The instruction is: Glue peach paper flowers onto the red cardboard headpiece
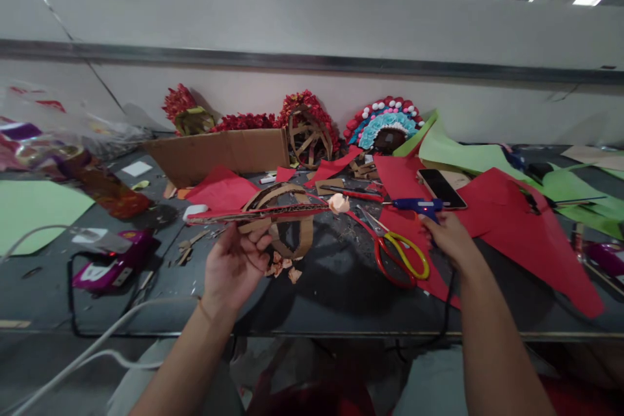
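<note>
My left hand (240, 260) is closed on a cardboard frame (295, 234) of curved strips, faced with red along one edge. A pale peach paper flower (338, 203) sits at that frame's right end. In my right hand (451, 234) is a blue glue gun (414, 204), its nozzle pointing left toward the flower, apart from it. Scissors (402, 253) with red and yellow handles lie just below the gun. Several peach paper scraps (283, 266) lie under the frame, beside my left fingers.
Red sheets (517, 221) and a phone (441, 188) lie at right. Decorated headpieces (385, 123) stand against the wall behind a cardboard box (224, 153). At left are a bottle (104, 185), a purple power strip (114, 266) and a white cable (102, 338).
</note>
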Available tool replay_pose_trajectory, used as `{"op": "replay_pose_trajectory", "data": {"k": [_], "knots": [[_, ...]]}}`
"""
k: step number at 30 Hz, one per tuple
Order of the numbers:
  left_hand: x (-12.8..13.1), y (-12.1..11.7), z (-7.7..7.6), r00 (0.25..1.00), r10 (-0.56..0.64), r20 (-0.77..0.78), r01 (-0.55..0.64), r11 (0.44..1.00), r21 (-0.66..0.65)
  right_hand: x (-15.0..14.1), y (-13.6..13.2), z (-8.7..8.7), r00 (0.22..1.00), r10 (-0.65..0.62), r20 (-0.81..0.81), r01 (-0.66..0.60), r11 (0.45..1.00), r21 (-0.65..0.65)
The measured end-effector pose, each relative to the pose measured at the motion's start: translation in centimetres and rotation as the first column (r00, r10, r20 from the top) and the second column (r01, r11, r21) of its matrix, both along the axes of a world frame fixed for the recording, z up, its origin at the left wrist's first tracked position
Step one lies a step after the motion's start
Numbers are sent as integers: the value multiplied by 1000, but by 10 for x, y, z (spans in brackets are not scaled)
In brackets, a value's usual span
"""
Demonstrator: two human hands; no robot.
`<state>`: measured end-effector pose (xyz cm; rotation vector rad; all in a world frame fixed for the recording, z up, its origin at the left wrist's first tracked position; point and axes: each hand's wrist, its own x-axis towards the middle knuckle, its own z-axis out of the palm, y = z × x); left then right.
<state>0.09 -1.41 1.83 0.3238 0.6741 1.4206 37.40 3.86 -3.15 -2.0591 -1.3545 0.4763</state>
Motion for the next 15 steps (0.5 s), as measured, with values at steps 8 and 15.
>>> {"op": "replay_pose_trajectory", "data": {"k": [8, 15], "knots": [[2, 0, -5, 1000, -11, -11, 11, 1000, 3, -34, -14, 45, 965, -138, -225, 210, 919, 335], [6, -2, -7, 999, -48, 1, 49, 999, -14, -79, -50, 76, 994, -104, -42, 109, 810, 577]]}}
